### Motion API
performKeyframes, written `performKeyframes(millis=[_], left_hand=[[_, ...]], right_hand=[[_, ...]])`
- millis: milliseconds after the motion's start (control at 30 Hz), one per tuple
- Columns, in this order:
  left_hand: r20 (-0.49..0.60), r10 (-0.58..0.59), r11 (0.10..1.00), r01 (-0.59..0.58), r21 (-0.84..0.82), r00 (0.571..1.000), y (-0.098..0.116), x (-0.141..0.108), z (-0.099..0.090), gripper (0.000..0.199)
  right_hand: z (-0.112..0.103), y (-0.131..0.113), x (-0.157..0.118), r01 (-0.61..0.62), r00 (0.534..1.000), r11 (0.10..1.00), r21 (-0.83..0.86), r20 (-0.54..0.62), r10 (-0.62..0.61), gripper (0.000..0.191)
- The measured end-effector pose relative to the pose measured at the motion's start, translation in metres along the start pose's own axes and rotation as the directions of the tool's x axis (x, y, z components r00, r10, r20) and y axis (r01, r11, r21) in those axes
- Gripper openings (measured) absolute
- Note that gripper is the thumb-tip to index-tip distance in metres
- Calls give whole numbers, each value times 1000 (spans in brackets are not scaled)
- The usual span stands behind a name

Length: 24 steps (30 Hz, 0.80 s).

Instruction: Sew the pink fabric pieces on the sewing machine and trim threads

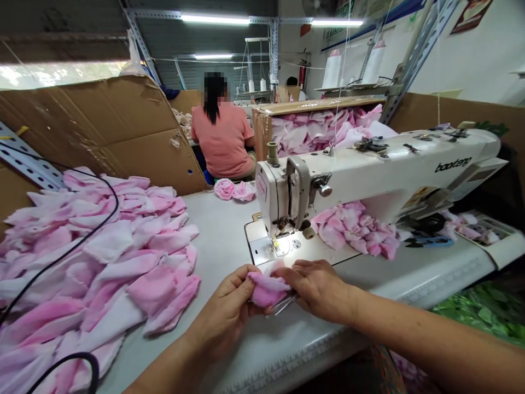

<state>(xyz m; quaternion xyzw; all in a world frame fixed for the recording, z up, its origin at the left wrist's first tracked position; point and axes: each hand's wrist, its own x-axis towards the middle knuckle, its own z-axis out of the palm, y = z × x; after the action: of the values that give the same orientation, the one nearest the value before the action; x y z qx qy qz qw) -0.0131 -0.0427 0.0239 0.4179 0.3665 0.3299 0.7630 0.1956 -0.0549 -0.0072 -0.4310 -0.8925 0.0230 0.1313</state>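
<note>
My left hand [225, 313] and right hand [316, 290] pinch a pink fabric piece [266, 289] between them, just before the needle plate [262, 249] on the worktop [217, 235]. Caution: a slack pinch could let the soft layers slip.

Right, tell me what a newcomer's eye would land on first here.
The big heap of pink-and-white fabric pieces on the left of the table stands out first. To its right is a white industrial sewing machine, and in front of it the left hand and right hand pinch a small pink fabric piece. Farther back, a co-worker in a salmon shirt sits facing away.
</note>
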Motion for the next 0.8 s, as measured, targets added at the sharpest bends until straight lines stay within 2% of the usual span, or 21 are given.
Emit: performKeyframes(millis=[100, 167, 267, 367, 433, 500, 567, 633, 700, 800], left_hand=[[29, -55, 998, 54, 35, 998, 0, -1, -1, 32], [38, -50, 997, 48, 57, 998, 5, -2, -3, 34], [-10, 62, 991, -61, 116, 998, 23, -5, -5, 40], [-24, 258, 912, -236, 335, 966, 47, -7, -2, 37], [70, 360, 769, -338, 542, 930, 58, -6, 5, 25], [233, 390, 543, -427, 723, 891, 60, -1, 11, 13], [426, 367, 282, -535, 796, 827, 54, 7, 15, 13], [539, 329, 70, -590, 805, 775, 42, 18, 12, 22], [564, 268, -65, -569, 820, 781, 30, 27, 4, 22], [561, 222, -196, -527, 827, 797, 19, 37, -10, 24]], right_hand=[[1, 1, -2, 22, 999, 1000, 11, -27, -22, 39], [2, 2, -3, 31, 999, 999, 18, -22, -31, 39], [1, 2, -3, 47, 999, 998, 45, 6, -47, 45], [-3, 2, -4, 48, 998, 997, 63, 48, -51, 42], [-4, 2, -4, 56, 997, 996, 63, 53, -59, 36], [-2, 1, -5, 75, 997, 996, 46, 16, -76, 31], [2, 0, -4, 90, 995, 996, 20, -48, -89, 30], [4, 0, -2, 102, 993, 995, 9, -66, -101, 27], [2, 2, 1, 110, 993, 994, 18, -34, -110, 28], [-5, 7, 8, 129, 991, 991, 35, 25, -130, 31]])
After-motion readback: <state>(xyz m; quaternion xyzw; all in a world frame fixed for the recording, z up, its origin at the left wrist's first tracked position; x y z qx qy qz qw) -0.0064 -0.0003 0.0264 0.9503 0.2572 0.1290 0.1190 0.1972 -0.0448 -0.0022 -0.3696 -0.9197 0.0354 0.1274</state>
